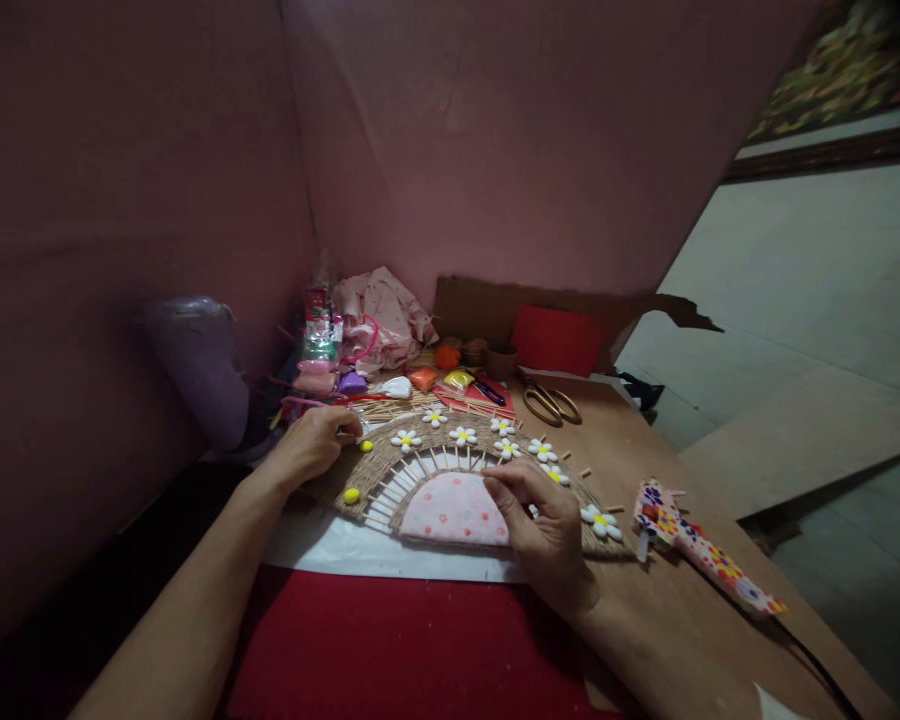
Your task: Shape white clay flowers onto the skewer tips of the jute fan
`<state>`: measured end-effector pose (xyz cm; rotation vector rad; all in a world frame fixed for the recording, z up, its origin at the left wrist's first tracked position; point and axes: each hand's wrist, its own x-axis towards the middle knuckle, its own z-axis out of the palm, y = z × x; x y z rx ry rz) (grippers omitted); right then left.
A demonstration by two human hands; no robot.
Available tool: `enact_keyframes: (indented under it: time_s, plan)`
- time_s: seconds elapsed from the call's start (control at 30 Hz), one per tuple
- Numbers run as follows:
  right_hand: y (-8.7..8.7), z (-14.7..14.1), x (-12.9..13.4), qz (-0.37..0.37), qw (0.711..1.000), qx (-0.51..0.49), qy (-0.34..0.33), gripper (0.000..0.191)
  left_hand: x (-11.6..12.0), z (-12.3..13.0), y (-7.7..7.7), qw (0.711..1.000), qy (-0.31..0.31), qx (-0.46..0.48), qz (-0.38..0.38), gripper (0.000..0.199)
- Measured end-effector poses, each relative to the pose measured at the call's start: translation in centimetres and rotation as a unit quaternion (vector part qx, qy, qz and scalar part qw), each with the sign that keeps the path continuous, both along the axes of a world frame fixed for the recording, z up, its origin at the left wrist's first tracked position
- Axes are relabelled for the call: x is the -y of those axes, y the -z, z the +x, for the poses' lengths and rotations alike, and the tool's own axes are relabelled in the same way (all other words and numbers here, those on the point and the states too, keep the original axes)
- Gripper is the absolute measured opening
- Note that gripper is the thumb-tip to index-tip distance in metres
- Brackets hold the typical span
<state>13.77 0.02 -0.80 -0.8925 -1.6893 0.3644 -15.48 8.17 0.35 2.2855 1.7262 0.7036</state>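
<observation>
A half-round fan-shaped piece of twine wound over thin sticks lies flat before me, with a pink patterned fabric half-circle at its lower middle. Several white daisies with yellow centres sit along its twine band. Toward the left end are two yellow balls, one lower and one higher. My left hand is closed at the upper left edge, by the higher ball; its fingertips' contents are unclear. My right hand is closed over the fabric's right side, thumb against fingers; a white bit shows in its curl.
A flower-patterned glue gun with a black cord lies at right. Scissors, a yellow packet, a white packet and pink cloth are behind. Cardboard and red card stand against the pink wall.
</observation>
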Motion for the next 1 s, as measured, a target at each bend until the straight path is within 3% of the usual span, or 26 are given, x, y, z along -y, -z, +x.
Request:
enact_keyframes:
  time_s: [0.77,1.0]
  plan:
    - [-0.4,-0.1,0.2,0.002,1.000,0.004,0.003,0.009,0.1,0.6,0.1,1.000,-0.008,-0.005,-0.016,0.019]
    - [-0.2,-0.1,0.1,-0.003,1.000,0.005,0.008,0.009,1.2,0.9,-1.1,0.998,-0.047,-0.046,-0.007,0.032]
